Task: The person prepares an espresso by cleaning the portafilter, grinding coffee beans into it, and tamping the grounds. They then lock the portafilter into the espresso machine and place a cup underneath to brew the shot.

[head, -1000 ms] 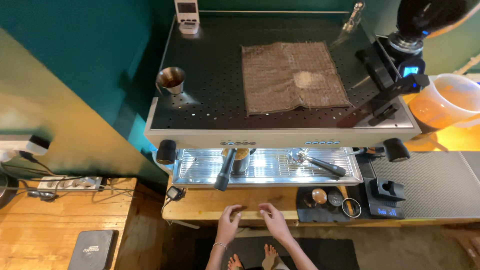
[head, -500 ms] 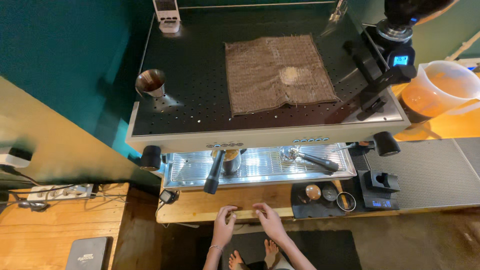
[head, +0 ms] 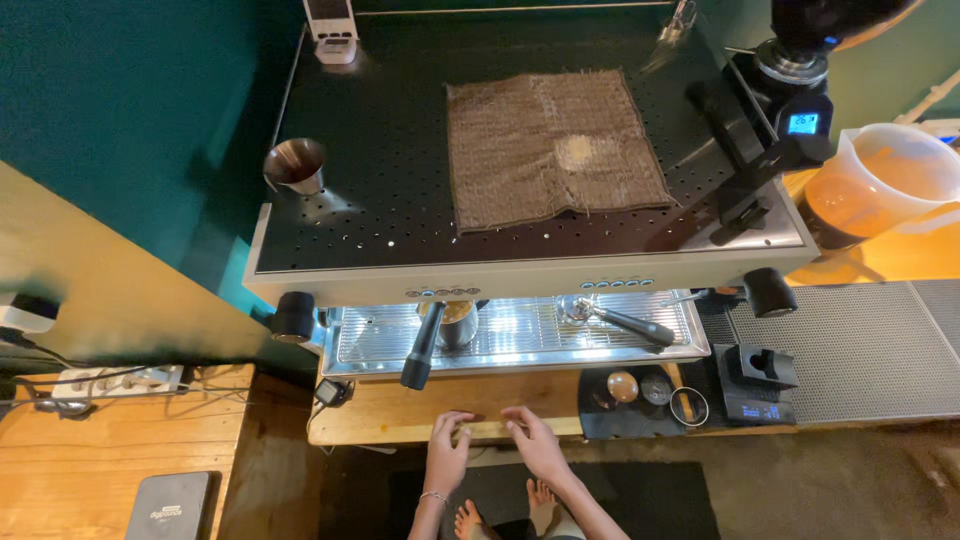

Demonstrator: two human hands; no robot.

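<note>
The wooden counter (head: 400,415) sits in the lower middle of the frame, under the big coffee machine (head: 520,270). The left hand (head: 447,455) and the right hand (head: 535,443) rest side by side on its front edge. Each hand is flat with fingers spread, so neither grip holds anything. Above them, a black handle (head: 420,350) pokes out from the shiny drip tray (head: 520,335). A brown cloth (head: 555,150) lies on top of the machine, and a small metal cup (head: 296,166) stands at its upper left.
</note>
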